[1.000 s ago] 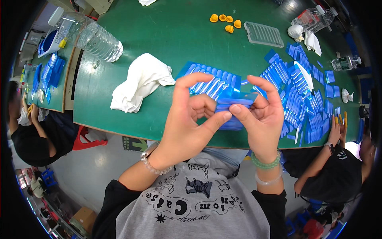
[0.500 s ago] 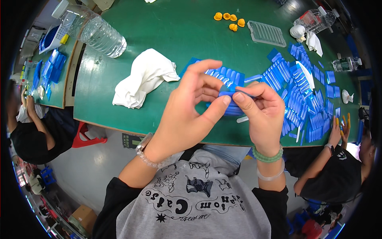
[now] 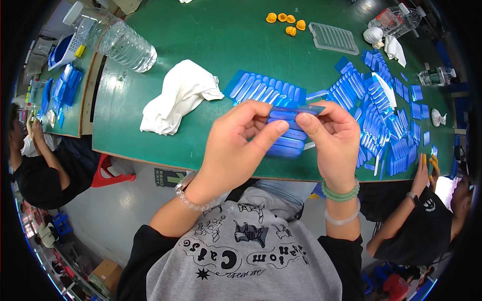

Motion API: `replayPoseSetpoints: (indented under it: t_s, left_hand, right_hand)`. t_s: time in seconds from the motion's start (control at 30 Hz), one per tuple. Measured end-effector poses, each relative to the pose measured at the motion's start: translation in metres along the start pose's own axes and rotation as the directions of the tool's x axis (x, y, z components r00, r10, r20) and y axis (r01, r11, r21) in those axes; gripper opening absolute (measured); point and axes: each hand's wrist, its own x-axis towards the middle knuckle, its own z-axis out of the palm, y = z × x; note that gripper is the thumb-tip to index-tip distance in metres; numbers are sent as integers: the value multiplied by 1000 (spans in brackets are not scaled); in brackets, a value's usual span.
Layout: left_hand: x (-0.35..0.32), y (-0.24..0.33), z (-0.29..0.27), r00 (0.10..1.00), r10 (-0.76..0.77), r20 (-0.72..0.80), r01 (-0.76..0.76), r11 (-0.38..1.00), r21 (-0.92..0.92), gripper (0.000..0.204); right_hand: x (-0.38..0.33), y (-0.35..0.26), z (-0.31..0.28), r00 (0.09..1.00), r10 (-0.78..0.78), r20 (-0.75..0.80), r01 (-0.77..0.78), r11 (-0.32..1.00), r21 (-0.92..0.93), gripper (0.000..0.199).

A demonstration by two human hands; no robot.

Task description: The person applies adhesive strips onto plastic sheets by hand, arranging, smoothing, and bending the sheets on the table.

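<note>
Between my two hands hangs a blue film sheet [image 3: 286, 136] carrying a row of long rounded strips. My left hand [image 3: 228, 145] pinches its upper left part, thumb in front and fingers behind. My right hand [image 3: 335, 145] pinches the upper right, where a darker blue edge sticks up. Just beyond my hands, a similar sheet of blue strips [image 3: 266, 89] lies flat on the green table [image 3: 236, 45]. To the right spreads a loose, overlapping pile of blue strip sheets [image 3: 374, 120]. The fingers behind the held sheet are partly hidden.
A crumpled white cloth [image 3: 175, 100] and a large clear bottle [image 3: 120, 42] are on the left. Several yellow finger cots [image 3: 290, 19] and a clear ridged tray [image 3: 334, 39] lie at the far side. Co-workers sit left and right; the right one's hand [image 3: 423, 175] has yellow fingertips.
My hands have come slightly nearer to me, and the left fingers have closed in on the sheet. Its strips now face up more fully, and the sheet behind is more exposed.
</note>
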Motion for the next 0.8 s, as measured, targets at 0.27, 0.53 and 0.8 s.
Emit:
replayPoseSetpoints:
  t_s: [0.27, 0.53, 0.8]
  left_hand:
    - [2, 3, 9, 987, -83, -138, 73, 994, -79, 16]
    - [0, -10, -11, 1000, 7, 20, -12, 970, 243, 17]
    - [-6, -15, -11, 989, -138, 55, 131, 986, 105, 16]
  right_hand:
    - [-3, 7, -2, 998, 39, 44, -40, 999, 18, 14]
    - [-5, -2, 8, 988, 133, 73, -143, 977, 158, 13]
    - [-6, 9, -6, 992, 79, 101, -81, 997, 14, 20]
